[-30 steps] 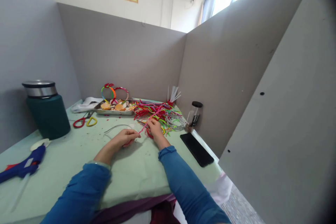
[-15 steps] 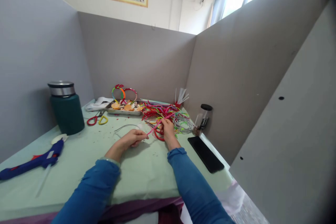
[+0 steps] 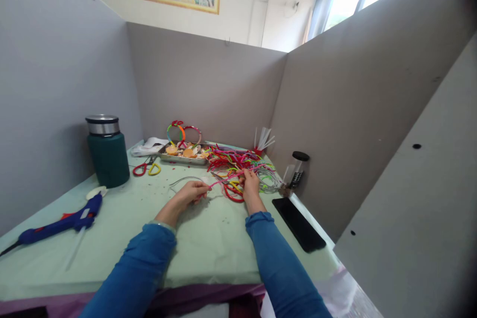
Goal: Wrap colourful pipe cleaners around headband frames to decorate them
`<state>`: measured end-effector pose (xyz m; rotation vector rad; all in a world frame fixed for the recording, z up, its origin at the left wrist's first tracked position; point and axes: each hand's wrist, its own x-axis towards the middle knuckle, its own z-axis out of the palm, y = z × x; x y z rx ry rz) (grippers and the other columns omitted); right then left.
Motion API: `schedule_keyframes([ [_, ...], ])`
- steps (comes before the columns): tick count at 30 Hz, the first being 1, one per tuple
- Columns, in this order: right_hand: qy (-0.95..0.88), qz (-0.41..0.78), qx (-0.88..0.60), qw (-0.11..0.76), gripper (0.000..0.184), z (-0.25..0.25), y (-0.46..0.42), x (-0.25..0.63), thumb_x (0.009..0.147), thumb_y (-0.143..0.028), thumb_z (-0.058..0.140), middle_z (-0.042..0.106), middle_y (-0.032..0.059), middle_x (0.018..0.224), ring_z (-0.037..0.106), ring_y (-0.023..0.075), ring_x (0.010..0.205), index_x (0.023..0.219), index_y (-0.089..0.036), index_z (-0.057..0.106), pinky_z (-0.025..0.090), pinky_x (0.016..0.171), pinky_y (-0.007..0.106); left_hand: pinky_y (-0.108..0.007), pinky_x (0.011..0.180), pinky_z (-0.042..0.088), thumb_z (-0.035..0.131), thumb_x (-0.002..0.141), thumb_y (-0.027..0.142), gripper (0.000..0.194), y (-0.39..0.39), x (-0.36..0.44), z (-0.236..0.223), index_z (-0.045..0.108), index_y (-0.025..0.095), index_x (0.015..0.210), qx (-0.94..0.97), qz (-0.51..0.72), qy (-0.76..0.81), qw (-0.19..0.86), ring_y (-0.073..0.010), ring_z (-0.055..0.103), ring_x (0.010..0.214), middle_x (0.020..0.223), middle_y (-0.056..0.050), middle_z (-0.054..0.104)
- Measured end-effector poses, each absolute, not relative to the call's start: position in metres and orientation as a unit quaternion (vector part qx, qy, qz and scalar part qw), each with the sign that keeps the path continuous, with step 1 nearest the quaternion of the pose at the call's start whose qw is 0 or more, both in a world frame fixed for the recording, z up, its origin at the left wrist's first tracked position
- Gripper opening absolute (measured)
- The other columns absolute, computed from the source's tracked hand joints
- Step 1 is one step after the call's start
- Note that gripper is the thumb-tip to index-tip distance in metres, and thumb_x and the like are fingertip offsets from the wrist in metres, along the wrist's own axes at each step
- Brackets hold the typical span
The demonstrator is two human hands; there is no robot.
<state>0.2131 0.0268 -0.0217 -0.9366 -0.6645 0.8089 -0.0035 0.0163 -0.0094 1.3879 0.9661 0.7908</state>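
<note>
A pink pipe cleaner point(image 3: 219, 183) stretches between my two hands above the table. My left hand point(image 3: 193, 193) pinches its near left end between thumb and fingertips. My right hand point(image 3: 251, 181) grips the strand farther along, with fingers closed. Just left of my right hand lie scissors with red and yellow handles point(image 3: 234, 198), partly covered by it. Behind that hand spreads a tangled pile of pipe cleaners point(image 3: 227, 155), mostly red and pink. Thin grey wire point(image 3: 182, 179) rests beyond my left hand.
A blue glue gun point(image 3: 61, 223) and a green flask point(image 3: 108, 156) stand on the left. Another pair of scissors point(image 3: 147, 169) lies near a metal tray point(image 3: 186, 160) of shell-like pieces. Decorated hoops point(image 3: 176, 134) rise behind. A black phone point(image 3: 298, 223) and a clear container point(image 3: 296, 171) are on the right.
My hands have drawn farther apart along the pink pipe cleaner, my right hand moving outward. The whole view has shifted slightly to the left.
</note>
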Motion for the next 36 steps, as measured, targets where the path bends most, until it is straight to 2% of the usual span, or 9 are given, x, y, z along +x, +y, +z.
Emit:
schedule_keyframes([
  [2,-0.295,0.366,-0.439,0.766,0.021,-0.022,0.027,0.215,0.070,-0.038,0.056,0.067,0.0021,0.071,0.039,0.0059,0.037,0.070,-0.019,0.048,0.026,0.035,0.020,-0.018,0.035,0.020,0.074,0.056,0.043,0.038,0.020,-0.004,-0.012,0.059,0.013,0.076,0.591,0.359,0.422,0.586,-0.0030,0.032,0.033,0.052,0.002,0.052],
  [9,-0.273,0.350,-0.462,0.768,0.016,-0.022,0.028,0.219,0.071,-0.035,0.054,0.067,0.0014,0.069,0.041,0.0072,0.036,0.070,-0.020,0.050,0.028,0.035,0.021,-0.018,0.033,0.020,0.072,0.057,0.039,0.032,0.024,-0.006,-0.011,0.054,0.015,0.069,0.575,0.399,0.446,0.557,-0.0035,0.030,0.031,0.046,0.003,0.049],
  [16,-0.227,0.365,-0.473,0.769,0.010,-0.022,0.025,0.222,0.070,-0.029,0.051,0.061,-0.0024,0.056,0.042,0.0080,0.034,0.070,-0.019,0.052,0.028,0.033,0.020,-0.019,0.033,0.018,0.070,0.060,0.037,0.028,0.028,-0.007,-0.016,0.051,0.016,0.062,0.580,0.395,0.424,0.572,-0.0034,0.028,0.031,0.045,0.004,0.043],
  [22,-0.237,0.384,-0.445,0.774,0.008,-0.023,0.026,0.224,0.069,-0.025,0.050,0.064,-0.0001,0.062,0.042,0.0065,0.034,0.069,-0.017,0.054,0.025,0.033,0.019,-0.019,0.032,0.017,0.068,0.061,0.040,0.029,0.028,-0.007,-0.017,0.055,0.015,0.068,0.587,0.375,0.443,0.564,-0.0036,0.026,0.031,0.044,0.007,0.039],
  [31,-0.290,0.441,-0.368,0.765,0.024,-0.023,0.031,0.222,0.062,-0.029,0.064,0.067,0.0002,0.068,0.045,0.0075,0.041,0.081,-0.018,0.055,0.031,0.037,0.019,-0.020,0.033,0.021,0.065,0.064,0.039,0.027,0.028,-0.009,-0.018,0.050,0.016,0.062,0.616,0.363,0.414,0.563,-0.0042,0.029,0.033,0.046,0.005,0.041],
  [36,-0.303,0.446,-0.397,0.742,0.026,-0.025,0.031,0.222,0.065,-0.035,0.065,0.068,0.0029,0.073,0.047,0.0088,0.043,0.084,-0.018,0.057,0.031,0.036,0.020,-0.019,0.033,0.020,0.066,0.062,0.035,0.025,0.024,-0.009,-0.012,0.050,0.016,0.065,0.595,0.374,0.399,0.589,-0.0031,0.026,0.032,0.046,0.005,0.044],
])
